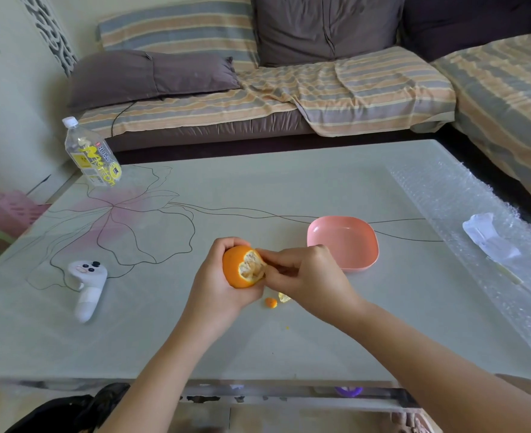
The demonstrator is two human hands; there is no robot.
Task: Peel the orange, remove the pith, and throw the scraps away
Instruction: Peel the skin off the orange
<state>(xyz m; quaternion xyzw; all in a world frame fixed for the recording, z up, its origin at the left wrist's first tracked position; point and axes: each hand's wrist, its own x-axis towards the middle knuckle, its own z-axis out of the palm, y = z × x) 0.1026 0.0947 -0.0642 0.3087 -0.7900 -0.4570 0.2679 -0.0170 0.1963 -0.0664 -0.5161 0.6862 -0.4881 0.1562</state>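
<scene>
**Orange about a quarter open, scraps piling up on the table**

Both forearms come up from the bottom edge of the frame and meet just below centre, over a pale glass table (289, 345) with a flower line drawing on it.

Nearest bits first: two small peel scraps lie on the table right under the hands, an orange scrap (270, 302) and a paler yellowish scrap (284, 297) just beside it to the right. There's also a tiny orange crumb a little lower.

Then the main event. The left hand (218, 285) has its fingers and thumb curled round the orange (237, 267), cupping it from the left and underneath. The fruit sits dead centre of the frame, held above the table. A ragged patch of rind is gone on its right side, showing pale pith. The right hand (307, 276) has its fingers bunched up, with the tips pinching the orange at the torn edge of that patch.

To the left, a white controller (87, 287) lies on the glass. Just behind the right hand is a pink bowl (356, 245), nothing visible in it.

Further back, bubble wrap (445, 195) runs down the right edge with a white packet (489, 235) lying on it. A plastic bottle (92, 154) stands at the table's upper-left corner. A striped sofa (320, 85) with dark cushions fills the top of the frame.
</scene>
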